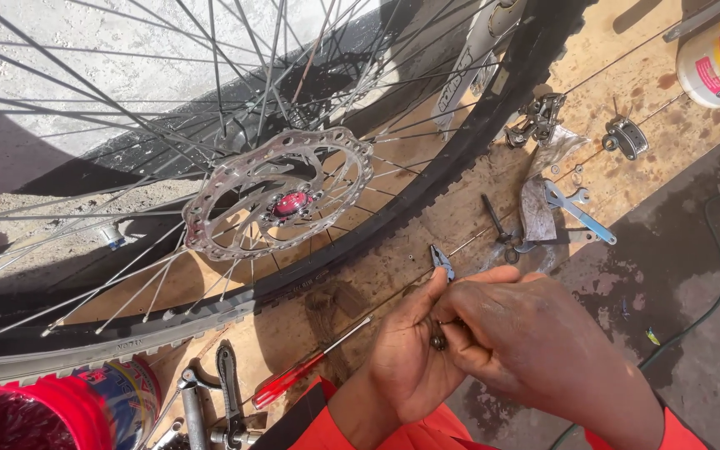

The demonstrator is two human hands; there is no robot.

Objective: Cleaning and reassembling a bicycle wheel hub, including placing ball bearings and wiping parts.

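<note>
1. A small dark metal part point(438, 340) is pinched between the fingers of the left hand point(410, 350) and the right hand point(527, 333), both closed narrow.
2. Blue-handled pliers point(441, 260) are gripped above.
3. A stained plywood board point(427, 208) lies beneath, bearing a red screwdriver point(310, 367), a bicycle wheel point(277, 196) and a wrench point(577, 212).
4. Wet concrete point(668, 275) is seen alongside.

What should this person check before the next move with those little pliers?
1. Pliers held firmly: ok, gripped in the right hand, tip poking up.
2. Small dark part secured: ok, pinched by the left hand.
3. Pliers tip on the part: not ok, it points away from it.
4. Wheel out of the hands' way: ok, it lies beyond them.
5. Screwdriver within reach: ok, beside the left wrist.
6. Small loose pieces on the board all there: cannot tell.
</note>
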